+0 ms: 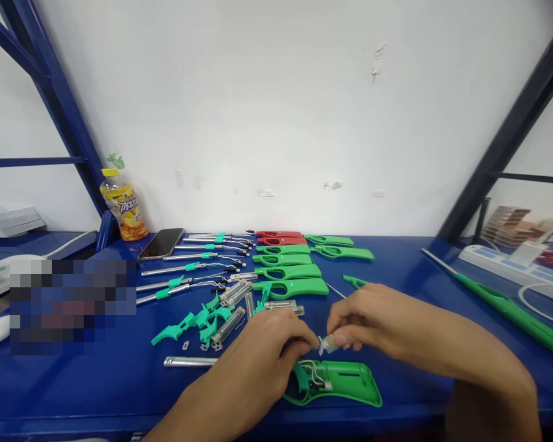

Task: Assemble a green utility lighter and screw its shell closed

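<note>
My right hand pinches a small clear plastic fuel tank, mostly hidden by its fingers. At the tank's left end, a small pale piece shows beside the fingertips of my left hand. Those fingertips are closed in a pinch, and what is between them is too small to name. Just below both hands lies an open green lighter handle shell with white wires and a teal trigger in it. A metal lighter tube sticks out to the left, its other end hidden behind my left hand.
Teal triggers, clear tanks and small metal clips lie in a loose pile. Behind are rows of wired metal tubes, green handles and red handles. A long green lighter and power strip lie right; a phone and bottle left.
</note>
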The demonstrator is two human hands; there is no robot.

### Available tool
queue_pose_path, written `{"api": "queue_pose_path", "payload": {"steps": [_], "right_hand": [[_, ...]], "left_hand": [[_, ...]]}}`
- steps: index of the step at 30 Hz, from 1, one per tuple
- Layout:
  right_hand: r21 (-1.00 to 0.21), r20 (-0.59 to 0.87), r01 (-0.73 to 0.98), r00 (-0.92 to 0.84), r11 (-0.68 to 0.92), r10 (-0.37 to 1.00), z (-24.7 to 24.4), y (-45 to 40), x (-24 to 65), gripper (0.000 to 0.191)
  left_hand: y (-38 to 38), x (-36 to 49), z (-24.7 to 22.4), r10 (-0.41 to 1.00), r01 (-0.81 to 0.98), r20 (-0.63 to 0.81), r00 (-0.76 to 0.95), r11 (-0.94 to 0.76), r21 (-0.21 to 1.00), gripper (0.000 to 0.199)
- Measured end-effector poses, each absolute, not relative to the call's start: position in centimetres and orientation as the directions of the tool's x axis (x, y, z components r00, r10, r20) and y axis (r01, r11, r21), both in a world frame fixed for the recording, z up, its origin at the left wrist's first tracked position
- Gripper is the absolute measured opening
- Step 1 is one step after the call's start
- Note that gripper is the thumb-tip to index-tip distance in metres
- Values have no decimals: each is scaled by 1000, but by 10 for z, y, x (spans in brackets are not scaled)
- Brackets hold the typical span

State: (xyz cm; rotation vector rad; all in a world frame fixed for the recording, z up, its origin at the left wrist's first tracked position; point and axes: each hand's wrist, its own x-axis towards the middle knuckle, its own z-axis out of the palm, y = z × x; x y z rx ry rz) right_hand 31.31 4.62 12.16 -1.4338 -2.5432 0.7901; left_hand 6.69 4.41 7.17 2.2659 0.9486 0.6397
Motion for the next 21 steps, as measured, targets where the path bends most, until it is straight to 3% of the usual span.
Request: {"api": "queue_pose_path", "payload": {"steps": [21], "right_hand": [[-488,-152,766,-547,419,823,123,42,307,29]], "left_hand": [[42,69,72,806,532,183,563,-523,666,23]]}}
